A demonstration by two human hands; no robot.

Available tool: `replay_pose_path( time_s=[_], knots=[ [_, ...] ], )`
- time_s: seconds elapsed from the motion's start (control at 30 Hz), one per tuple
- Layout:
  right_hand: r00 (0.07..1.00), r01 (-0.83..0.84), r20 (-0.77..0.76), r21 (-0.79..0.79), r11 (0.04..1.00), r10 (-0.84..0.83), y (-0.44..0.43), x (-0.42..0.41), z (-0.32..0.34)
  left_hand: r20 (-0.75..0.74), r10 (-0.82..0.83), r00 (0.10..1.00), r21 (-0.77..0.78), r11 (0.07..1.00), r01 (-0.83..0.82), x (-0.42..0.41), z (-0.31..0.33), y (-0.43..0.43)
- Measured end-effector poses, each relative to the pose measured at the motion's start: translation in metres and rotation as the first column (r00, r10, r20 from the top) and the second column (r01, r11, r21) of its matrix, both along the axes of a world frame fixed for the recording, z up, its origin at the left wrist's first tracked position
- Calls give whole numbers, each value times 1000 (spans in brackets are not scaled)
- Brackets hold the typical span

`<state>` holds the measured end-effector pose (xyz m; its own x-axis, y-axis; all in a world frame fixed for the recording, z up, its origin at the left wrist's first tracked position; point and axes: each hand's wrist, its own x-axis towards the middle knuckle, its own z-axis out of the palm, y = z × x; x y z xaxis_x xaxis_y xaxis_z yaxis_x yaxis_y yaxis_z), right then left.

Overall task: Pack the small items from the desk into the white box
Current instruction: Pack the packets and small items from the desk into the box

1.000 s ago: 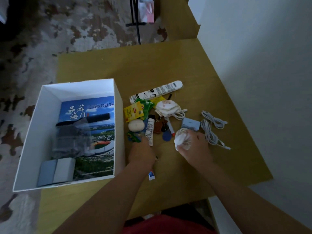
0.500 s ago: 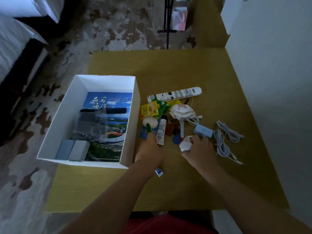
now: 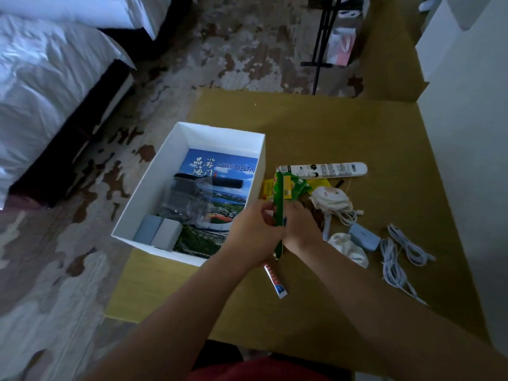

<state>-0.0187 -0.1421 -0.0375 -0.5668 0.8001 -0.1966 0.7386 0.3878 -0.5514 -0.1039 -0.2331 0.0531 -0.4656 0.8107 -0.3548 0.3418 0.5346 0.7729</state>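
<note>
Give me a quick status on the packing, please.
Left grip and right grip both hold the long green packet, beside the white box. Packet not yet in the box. Nothing blocks the box opening.

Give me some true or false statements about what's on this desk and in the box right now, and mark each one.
1. Both the left hand and the right hand hold the long green packet. True.
2. The white box is empty. False: it holds a blue brochure, a clear bag and two grey blocks.
3. The white cables lie in the box. False: they lie on the desk, right of the pile.
4. A small toothpaste tube lies on the desk. True.
</note>
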Motion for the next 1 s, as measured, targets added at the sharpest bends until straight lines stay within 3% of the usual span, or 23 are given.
replay_pose_path(
  time_s=[0.17,0.5,0.63,0.73,0.9,1.0],
  knots=[
    [993,-39,109,54,998,33,4,-19,-13,-2,52,999,12,999,-52,-36,19,-13],
    [975,59,220,-114,992,-32,14,-36,1,-47,78,996,-50,996,-81,-93,17,-29],
    [967,240,-43,-169,956,-250,22,-40,29,-182,-2,983,-101,995,-17,-125,23,-16],
    [922,321,-193,-100,942,-335,31,-46,59,-366,-123,922,-125,989,82,-155,30,6],
    [895,303,-371,95,948,-249,37,-60,99,-517,-422,745,-322,902,288,-193,30,55],
    [918,250,-358,189,950,-171,36,-73,106,-515,-525,677,-442,840,316,-204,14,78]
  ],
)
